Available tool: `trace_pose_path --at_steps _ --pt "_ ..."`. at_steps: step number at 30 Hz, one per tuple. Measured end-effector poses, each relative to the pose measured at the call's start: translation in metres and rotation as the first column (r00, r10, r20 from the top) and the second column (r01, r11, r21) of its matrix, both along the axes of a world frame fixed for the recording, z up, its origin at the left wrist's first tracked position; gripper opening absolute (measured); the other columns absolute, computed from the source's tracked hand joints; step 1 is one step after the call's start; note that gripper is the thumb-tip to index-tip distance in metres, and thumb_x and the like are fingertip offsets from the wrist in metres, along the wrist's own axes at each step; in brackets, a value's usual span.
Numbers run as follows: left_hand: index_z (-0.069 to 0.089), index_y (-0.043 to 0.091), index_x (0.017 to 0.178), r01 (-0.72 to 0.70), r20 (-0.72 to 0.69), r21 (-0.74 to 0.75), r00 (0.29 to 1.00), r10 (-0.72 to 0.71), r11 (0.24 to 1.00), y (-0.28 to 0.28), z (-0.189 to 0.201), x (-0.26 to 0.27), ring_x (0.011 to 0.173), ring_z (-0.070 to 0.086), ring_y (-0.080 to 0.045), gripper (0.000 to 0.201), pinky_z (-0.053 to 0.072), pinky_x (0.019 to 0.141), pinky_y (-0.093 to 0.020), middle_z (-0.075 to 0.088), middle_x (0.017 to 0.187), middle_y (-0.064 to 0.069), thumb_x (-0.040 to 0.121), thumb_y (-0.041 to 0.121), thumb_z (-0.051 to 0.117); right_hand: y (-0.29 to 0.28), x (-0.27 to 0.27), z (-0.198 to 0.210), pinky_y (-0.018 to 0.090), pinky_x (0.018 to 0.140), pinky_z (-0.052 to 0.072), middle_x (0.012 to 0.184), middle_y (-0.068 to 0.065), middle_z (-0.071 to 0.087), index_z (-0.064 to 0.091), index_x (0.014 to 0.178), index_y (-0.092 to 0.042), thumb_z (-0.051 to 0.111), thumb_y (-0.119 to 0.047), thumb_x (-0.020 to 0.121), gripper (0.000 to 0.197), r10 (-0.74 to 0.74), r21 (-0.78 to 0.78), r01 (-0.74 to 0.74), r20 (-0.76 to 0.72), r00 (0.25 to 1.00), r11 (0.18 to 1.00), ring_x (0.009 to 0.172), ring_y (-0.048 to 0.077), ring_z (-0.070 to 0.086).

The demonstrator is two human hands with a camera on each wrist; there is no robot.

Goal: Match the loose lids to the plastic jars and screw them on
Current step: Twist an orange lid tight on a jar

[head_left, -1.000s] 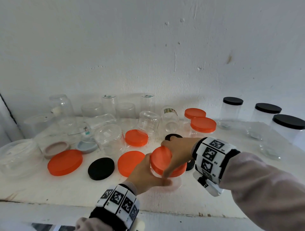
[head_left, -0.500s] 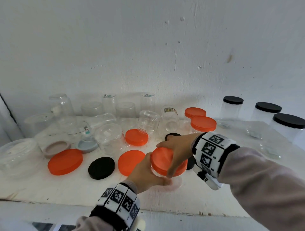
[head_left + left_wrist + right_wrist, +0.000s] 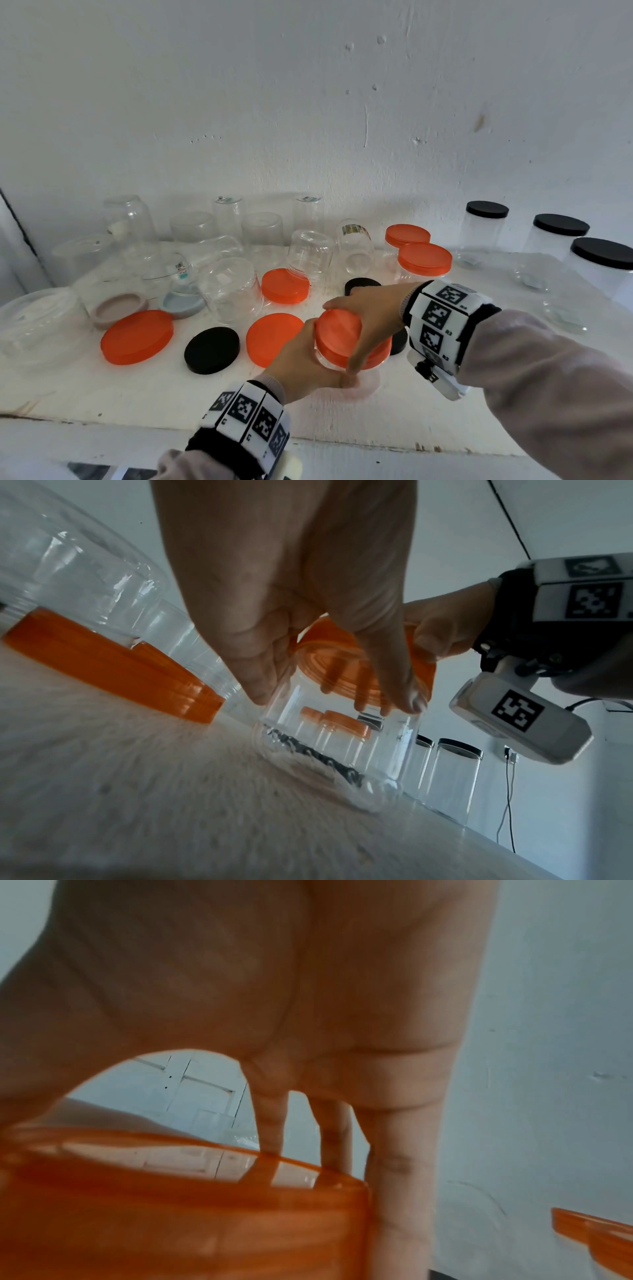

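Both hands met on one small clear jar point(image 3: 342, 365) near the front edge of the white worktop point(image 3: 137, 387). From the head view, the left hand point(image 3: 305, 359) wrapped the jar's body from the near left, fingers curled round it, while the right hand point(image 3: 370, 318) lay over the orange lid point(image 3: 337, 334), fingers and thumb clamped on its rim. Loose orange lids and black lids lay to the left and behind; upturned uncapped jars stood further back, and three black-capped jars point(image 3: 561, 246) far right.

From the left wrist view, the left hand's fingers point(image 3: 260, 674) pressed the jar's clear wall point(image 3: 342, 750), whose base sat on or just above the worktop; which, I cannot tell. The orange lid point(image 3: 421, 666) sat on the mouth, tilted in this picture, though the wide lens may exaggerate that.

From the right wrist view, the right hand's fingers point(image 3: 400, 1177) came down over the lid's far edge point(image 3: 171, 1218), thumb on the near side.

Judging by this, the lid was being seated and turned. Done well, the lid should be levelled first so the threads catch evenly, the left hand holding the jar firm without squeezing its thin wall out of round, the right turning until resistance firms; a crooked start would likely cross-thread.
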State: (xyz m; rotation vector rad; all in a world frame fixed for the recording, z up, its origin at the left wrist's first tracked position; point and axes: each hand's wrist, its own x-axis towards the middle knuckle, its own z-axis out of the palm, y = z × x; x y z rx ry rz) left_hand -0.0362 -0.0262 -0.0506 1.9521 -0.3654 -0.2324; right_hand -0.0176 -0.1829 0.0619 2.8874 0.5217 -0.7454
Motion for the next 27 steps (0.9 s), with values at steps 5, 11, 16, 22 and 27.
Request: trace_pose_path --at_steps 5,11,16,22,27 --pt "0.036 0.032 0.128 0.000 0.017 0.006 1.000 0.000 1.000 -0.001 0.000 -0.001 0.109 0.053 -0.002 0.092 0.045 0.084 -0.015 0.053 0.119 0.015 0.054 0.032 0.091 -0.006 -0.004 -0.012 0.039 0.092 0.045 0.136 -0.006 0.040 0.016 0.143 -0.048 0.063 -0.084 0.045 0.115 -0.046 0.111 0.040 0.059 0.997 0.993 0.121 0.022 0.045" --pt "0.033 0.033 0.128 0.008 -0.004 0.024 1.000 -0.008 1.000 0.000 0.002 0.000 0.110 0.053 -0.003 0.095 0.046 0.089 -0.020 0.052 0.121 0.016 0.054 0.031 0.091 -0.009 -0.009 -0.018 0.037 0.086 0.048 0.135 -0.002 0.037 0.018 0.144 -0.041 0.063 -0.082 0.053 0.110 -0.084 0.175 0.071 0.072 0.994 0.982 0.116 0.023 0.046" --pt "0.032 0.037 0.125 0.004 -0.005 0.025 1.000 -0.004 1.000 -0.001 0.002 -0.001 0.106 0.053 -0.001 0.093 0.044 0.079 -0.013 0.052 0.118 0.018 0.054 0.033 0.091 -0.010 -0.010 -0.017 0.040 0.089 0.050 0.138 -0.001 0.036 0.016 0.145 -0.039 0.061 -0.082 0.055 0.109 -0.063 0.144 0.052 0.069 0.996 0.988 0.118 0.024 0.046" --pt "0.032 0.036 0.126 -0.018 0.003 0.029 1.000 0.018 0.999 -0.002 -0.001 -0.002 0.109 0.053 -0.004 0.096 0.045 0.086 -0.018 0.052 0.119 0.018 0.052 0.035 0.092 -0.011 -0.016 -0.025 0.035 0.084 0.048 0.126 0.000 0.044 0.028 0.142 -0.033 0.058 -0.082 0.058 0.102 -0.061 0.201 0.024 0.180 0.982 0.979 0.105 0.020 0.046" --pt "0.034 0.035 0.128 -0.025 -0.003 0.029 1.000 0.026 0.999 -0.002 -0.001 -0.001 0.106 0.054 -0.001 0.097 0.045 0.081 -0.015 0.055 0.118 0.016 0.051 0.033 0.093 -0.005 -0.023 -0.032 0.031 0.075 0.044 0.109 0.001 0.045 0.039 0.133 -0.026 0.055 -0.085 0.059 0.095 -0.128 0.233 0.066 0.262 0.956 0.970 0.093 0.020 0.045"
